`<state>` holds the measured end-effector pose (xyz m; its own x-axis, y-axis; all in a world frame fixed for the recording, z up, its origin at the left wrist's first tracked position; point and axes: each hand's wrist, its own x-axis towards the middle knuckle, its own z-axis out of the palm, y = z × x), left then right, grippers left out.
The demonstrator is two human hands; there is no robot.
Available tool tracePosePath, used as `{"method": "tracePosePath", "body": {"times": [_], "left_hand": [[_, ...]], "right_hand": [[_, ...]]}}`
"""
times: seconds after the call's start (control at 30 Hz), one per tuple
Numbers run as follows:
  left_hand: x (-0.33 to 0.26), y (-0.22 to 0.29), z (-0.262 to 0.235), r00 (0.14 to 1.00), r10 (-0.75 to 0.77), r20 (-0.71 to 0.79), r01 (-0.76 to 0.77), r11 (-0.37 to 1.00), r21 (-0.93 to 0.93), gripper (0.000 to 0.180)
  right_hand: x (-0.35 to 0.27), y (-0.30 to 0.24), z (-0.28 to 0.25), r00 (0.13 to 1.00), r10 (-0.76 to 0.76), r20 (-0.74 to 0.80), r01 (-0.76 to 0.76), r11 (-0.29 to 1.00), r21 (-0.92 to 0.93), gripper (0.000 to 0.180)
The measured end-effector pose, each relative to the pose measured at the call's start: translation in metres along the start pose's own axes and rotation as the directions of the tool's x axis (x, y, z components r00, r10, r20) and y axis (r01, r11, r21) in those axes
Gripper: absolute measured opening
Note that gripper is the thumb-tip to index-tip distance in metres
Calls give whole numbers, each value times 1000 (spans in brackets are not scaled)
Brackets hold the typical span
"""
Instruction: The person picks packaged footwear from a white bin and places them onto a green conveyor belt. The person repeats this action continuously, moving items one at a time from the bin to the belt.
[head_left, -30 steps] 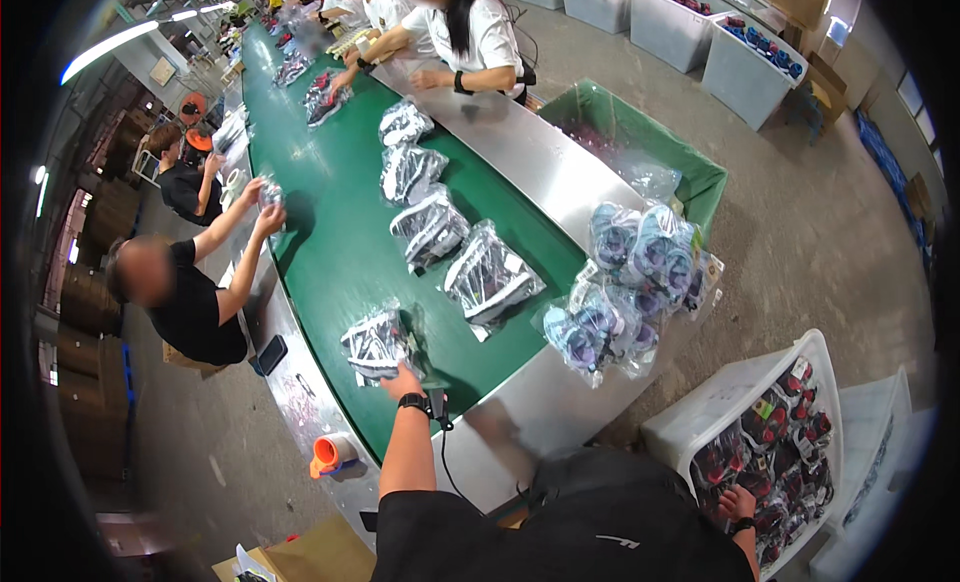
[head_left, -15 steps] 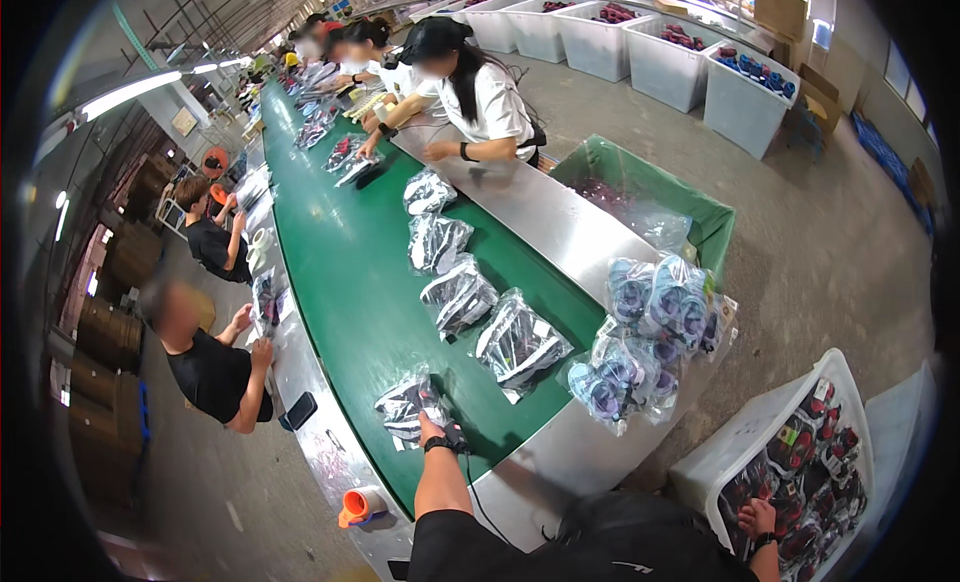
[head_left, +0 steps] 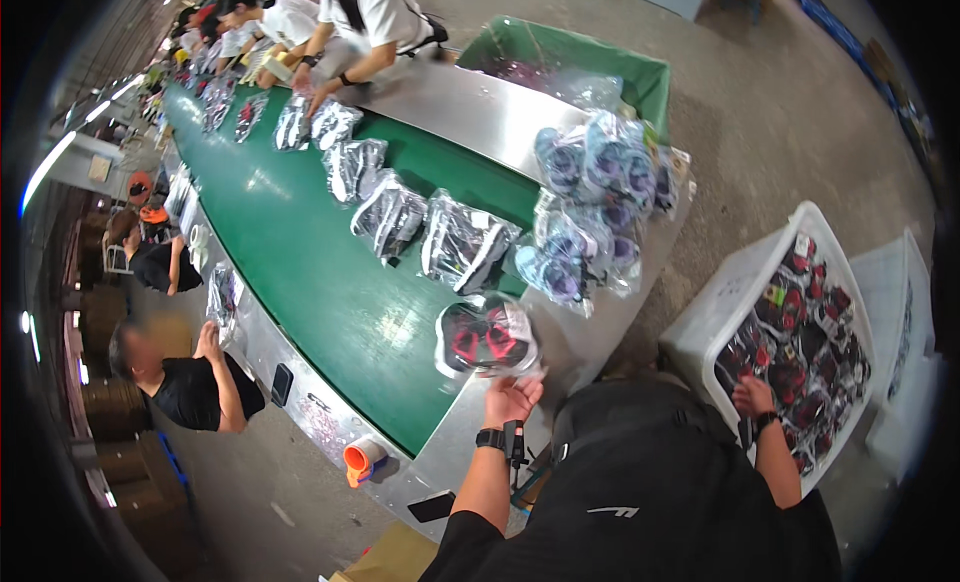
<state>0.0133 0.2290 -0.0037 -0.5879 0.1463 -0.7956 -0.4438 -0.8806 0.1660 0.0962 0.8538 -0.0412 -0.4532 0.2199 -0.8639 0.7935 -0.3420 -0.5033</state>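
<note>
My left hand (head_left: pixel 510 397), with a black watch on its wrist, grips the near edge of a clear bag of red and black shoes (head_left: pixel 487 337). The bag lies at the near end of the green conveyor belt (head_left: pixel 300 272), partly over the steel edge. My right hand (head_left: pixel 752 394) reaches down into a white bin (head_left: pixel 735 282) at my right and rests among several bagged red and black shoes. Its fingers are partly hidden by the bags.
More bagged shoes (head_left: pixel 465 244) lie in a row along the belt. A heap of bagged blue shoes (head_left: pixel 590 207) sits on the steel table (head_left: pixel 460 107). Several people work at both sides of the belt. A green bin (head_left: pixel 560 57) stands beyond; an orange tape roll (head_left: pixel 362 456) sits at the near corner.
The view has swung right and closer. My left hand has drawn back from the belt's left side to its near end, now at the red and black bag. My right hand stays in the bin.
</note>
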Motion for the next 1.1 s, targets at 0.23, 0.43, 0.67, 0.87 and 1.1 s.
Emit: {"method": "tracePosePath", "body": {"times": [0.23, 0.43, 0.67, 0.87, 1.1], "left_hand": [[-14, 25, -76, 866, 356, -352, -267, 923, 276, 24], [7, 40, -20, 712, 677, -187, -276, 515, 811, 96], [12, 41, 18, 793, 593, -142, -416, 696, 585, 95], [-41, 17, 67, 907, 409, -97, -297, 787, 541, 77], [-68, -48, 169, 958, 226, 178, -277, 563, 779, 75]], "right_hand": [[-14, -38, 52, 990, -86, -113, 75, 993, -92, 32], [-17, -19, 60, 992, -61, -114, 51, 995, -88, 38], [-22, -12, 49, 992, -58, -109, 55, 998, -35, 35], [-37, -58, 86, 969, -248, 5, 248, 967, -59, 38], [-60, -102, 170, 657, -300, 691, 316, 943, 109, 53]]}}
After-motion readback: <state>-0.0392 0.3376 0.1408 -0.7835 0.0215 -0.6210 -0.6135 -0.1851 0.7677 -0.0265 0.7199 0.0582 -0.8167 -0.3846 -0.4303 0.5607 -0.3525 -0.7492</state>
